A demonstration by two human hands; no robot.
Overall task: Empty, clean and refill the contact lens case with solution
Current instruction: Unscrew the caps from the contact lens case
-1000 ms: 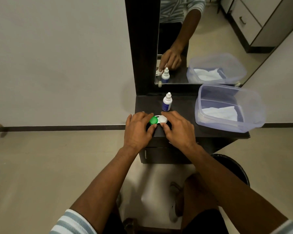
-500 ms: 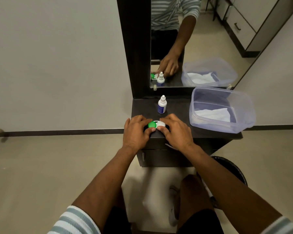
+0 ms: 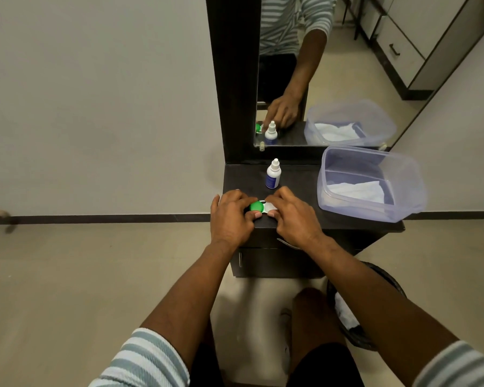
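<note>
Case (image 3: pixel 261 208): on the near edge of the shelf (image 3: pixel 296 177), between both hands; green cap left, white cap right, both on.
Left hand (image 3: pixel 231 216): fingers curled round the green cap, likely to unscrew it.
Right hand (image 3: pixel 291 216): pinches the white end, apparently bracing the case.
Bottle (image 3: pixel 273 175): upright just beyond, capped, within reach for refilling.
Tub (image 3: pixel 403 188): far right, cloth inside, probably for wiping.
Stage: opening; emptying not begun.

Green cap (image 3: pixel 255 205), white cap (image 3: pixel 269 207), white-and-blue bottle (image 3: pixel 273 175), dark tabletop (image 3: pixel 296 177), grey-striped sleeves (image 3: pixel 146 358).
</note>
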